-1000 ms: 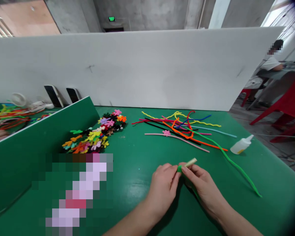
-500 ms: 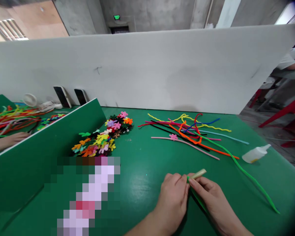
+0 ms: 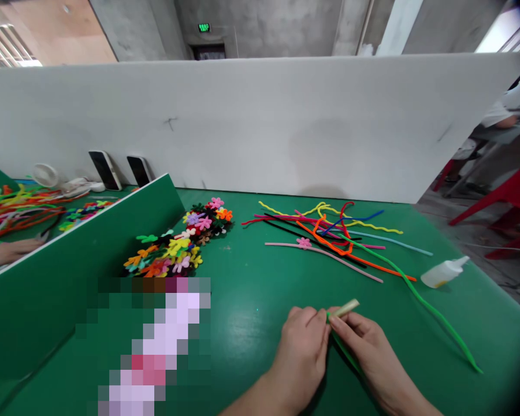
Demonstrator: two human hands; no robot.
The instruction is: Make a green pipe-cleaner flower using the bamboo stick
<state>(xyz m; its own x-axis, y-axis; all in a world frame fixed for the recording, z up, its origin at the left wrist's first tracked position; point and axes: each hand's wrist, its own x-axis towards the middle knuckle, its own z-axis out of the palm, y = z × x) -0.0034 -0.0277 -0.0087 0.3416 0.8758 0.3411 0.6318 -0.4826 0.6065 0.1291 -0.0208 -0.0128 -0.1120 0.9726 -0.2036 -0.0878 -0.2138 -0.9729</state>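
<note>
Both my hands meet low on the green table. My right hand is closed round a short pale stick, whose tip pokes out up and to the right. My left hand pinches a green pipe cleaner against the stick where the two hands touch. The green strand runs down under my right hand. A second long green pipe cleaner lies loose on the table to the right.
A bundle of coloured pipe cleaners lies ahead, a pile of felt flowers left of it, a glue bottle at the right edge. A green divider and white back wall bound the table. Another person's hand rests beyond the divider.
My hands have stayed together on the stick and green pipe cleaner, with small shifts of the fingers. The view has moved slightly.
</note>
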